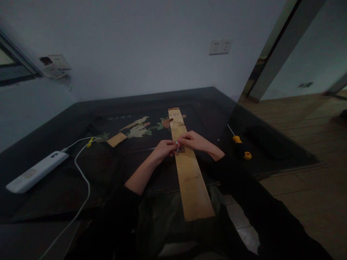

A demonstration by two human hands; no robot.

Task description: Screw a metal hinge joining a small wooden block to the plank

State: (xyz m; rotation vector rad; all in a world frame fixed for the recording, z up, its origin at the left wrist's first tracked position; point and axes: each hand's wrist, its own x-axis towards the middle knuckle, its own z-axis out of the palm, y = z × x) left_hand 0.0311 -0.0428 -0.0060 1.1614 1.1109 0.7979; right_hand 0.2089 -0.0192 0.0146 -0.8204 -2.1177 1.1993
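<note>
A long pale wooden plank lies on the dark table, running from the far middle toward me and overhanging the near edge. Both hands meet at its middle. My left hand is closed in a pinch at the plank's left edge, on a small shiny metal piece. My right hand curls over the plank from the right, fingertips on a small dark brown metal plate lying on the wood. The dim light hides what exactly the fingers grip.
A yellow-and-black screwdriver lies right of the plank. A small wooden block sits to the left. A white power strip with its white cable is at the far left. A dark flat object rests near the table's right edge.
</note>
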